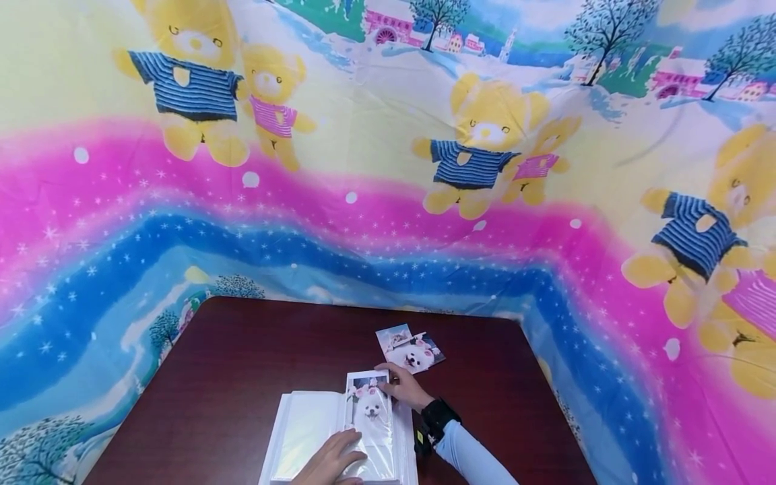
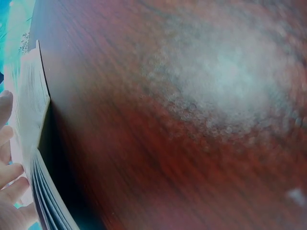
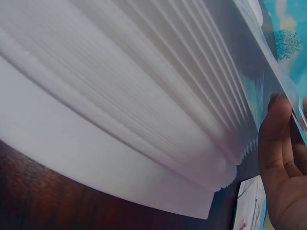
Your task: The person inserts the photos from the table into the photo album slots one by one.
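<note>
A photo album (image 1: pixel 312 431) lies spread on the dark table, its stacked pages (image 3: pixel 139 91) seen edge-on in the right wrist view. On its right side, a clear-sleeved page (image 1: pixel 383 461) stands raised, with a photo (image 1: pixel 370 407) of a white fluffy dog and pink flowers at its upper part. My right hand (image 1: pixel 405 386) pinches this page near its upper right edge, thumb (image 3: pixel 276 120) on one side and fingers on the other. Relaxed fingers of my left hand (image 1: pixel 333 459) rest on the album around the lower inner edge of that page.
Two loose photos, one of a white dog (image 1: pixel 415 357) overlapping one with a pale blue background (image 1: pixel 388 333), lie behind the album to the right. Dark reddish wood tabletop (image 1: pixel 254 350) surrounds the album. A curtain printed with bears (image 1: pixel 473 162) hangs along the table's far edges.
</note>
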A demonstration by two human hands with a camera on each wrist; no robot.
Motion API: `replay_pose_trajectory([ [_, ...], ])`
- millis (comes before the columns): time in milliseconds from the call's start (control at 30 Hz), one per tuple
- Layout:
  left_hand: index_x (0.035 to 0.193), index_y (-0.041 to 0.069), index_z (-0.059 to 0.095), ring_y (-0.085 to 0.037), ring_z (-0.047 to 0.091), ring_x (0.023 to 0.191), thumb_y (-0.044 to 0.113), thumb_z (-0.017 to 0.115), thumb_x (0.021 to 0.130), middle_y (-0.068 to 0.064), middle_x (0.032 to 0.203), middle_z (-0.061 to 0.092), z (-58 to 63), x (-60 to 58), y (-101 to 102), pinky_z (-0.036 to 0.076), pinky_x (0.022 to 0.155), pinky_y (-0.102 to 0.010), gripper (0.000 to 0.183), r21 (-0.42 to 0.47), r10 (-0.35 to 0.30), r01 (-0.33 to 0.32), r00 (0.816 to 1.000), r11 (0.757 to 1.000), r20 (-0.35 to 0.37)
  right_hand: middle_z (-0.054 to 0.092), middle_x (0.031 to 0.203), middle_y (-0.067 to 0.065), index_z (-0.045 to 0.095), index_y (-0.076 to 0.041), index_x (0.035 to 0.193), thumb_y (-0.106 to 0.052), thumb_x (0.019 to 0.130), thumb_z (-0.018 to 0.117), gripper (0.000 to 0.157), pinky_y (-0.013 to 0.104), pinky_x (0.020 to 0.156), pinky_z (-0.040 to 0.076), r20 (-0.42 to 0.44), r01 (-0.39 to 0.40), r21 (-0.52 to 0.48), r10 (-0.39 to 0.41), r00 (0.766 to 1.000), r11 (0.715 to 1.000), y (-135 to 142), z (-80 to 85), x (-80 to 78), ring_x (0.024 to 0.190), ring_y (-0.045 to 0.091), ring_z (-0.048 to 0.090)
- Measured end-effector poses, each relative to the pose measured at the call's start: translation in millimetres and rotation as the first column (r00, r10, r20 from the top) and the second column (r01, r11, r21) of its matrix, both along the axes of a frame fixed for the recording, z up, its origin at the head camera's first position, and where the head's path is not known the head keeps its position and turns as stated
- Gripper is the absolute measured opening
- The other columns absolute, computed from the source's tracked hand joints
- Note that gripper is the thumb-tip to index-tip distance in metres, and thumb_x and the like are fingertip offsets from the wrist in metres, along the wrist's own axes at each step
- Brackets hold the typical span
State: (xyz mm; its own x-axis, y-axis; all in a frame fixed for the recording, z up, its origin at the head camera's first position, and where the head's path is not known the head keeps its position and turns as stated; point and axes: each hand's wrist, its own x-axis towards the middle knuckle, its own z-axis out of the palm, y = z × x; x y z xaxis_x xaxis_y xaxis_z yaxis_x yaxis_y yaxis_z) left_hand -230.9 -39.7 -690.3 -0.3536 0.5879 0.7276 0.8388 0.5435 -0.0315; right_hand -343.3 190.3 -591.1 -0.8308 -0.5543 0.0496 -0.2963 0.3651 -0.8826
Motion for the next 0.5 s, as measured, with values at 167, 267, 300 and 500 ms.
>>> replay_pose_trajectory([
  [167,0.104,0.018,0.068,-0.030,0.060,0.108,0.050,0.066,0.091,-0.014,0.121,0.060,3.1,1.0,-0.7,0.048,0.089,-0.040,0.034,-0.007,-0.009,0.009,0.999,1.000,0.031,0.059,0.105,0.024,0.057,0.008,0.129,-0.003,0.098,0.058,0.032,0.023,0.064,0.038,-0.040,0.024,0.008,-0.023,0.999,1.000,1.7,-24.5,-7.2,0.074,0.019,0.047],
  [267,0.104,0.018,0.069,-0.029,0.059,0.107,0.048,0.069,0.089,-0.014,0.120,0.060,3.6,1.1,-1.0,0.047,0.089,-0.039,0.034,-0.004,-0.015,0.015,0.999,1.000,0.040,0.061,0.100,0.019,0.061,0.005,0.125,-0.005,0.097,0.062,0.031,0.023,0.063,0.041,-0.042,0.043,0.013,-0.042,0.998,0.999,3.7,-39.0,-10.7,0.073,0.013,0.048],
  [300,0.104,0.017,0.069,-0.029,0.059,0.107,0.048,0.069,0.089,-0.014,0.120,0.060,3.5,1.1,-1.1,0.047,0.089,-0.039,0.034,-0.001,-0.018,0.018,0.999,1.000,0.038,0.061,0.100,0.017,0.063,0.004,0.124,-0.006,0.096,0.063,0.030,0.022,0.064,0.041,-0.040,0.043,0.009,-0.042,0.998,0.999,4.6,-41.6,-10.6,0.074,0.011,0.048],
  [500,0.103,0.016,0.068,-0.028,0.059,0.104,0.046,0.072,0.087,-0.015,0.119,0.060,3.3,-0.5,-0.1,0.045,0.090,-0.037,0.034,0.029,-0.042,0.042,0.999,0.999,0.021,0.063,0.100,0.015,0.067,-0.001,0.120,-0.009,0.093,0.068,0.028,0.022,0.062,0.042,-0.016,0.030,-0.020,-0.031,0.999,0.999,7.8,-44.6,-6.1,0.071,0.007,0.048],
])
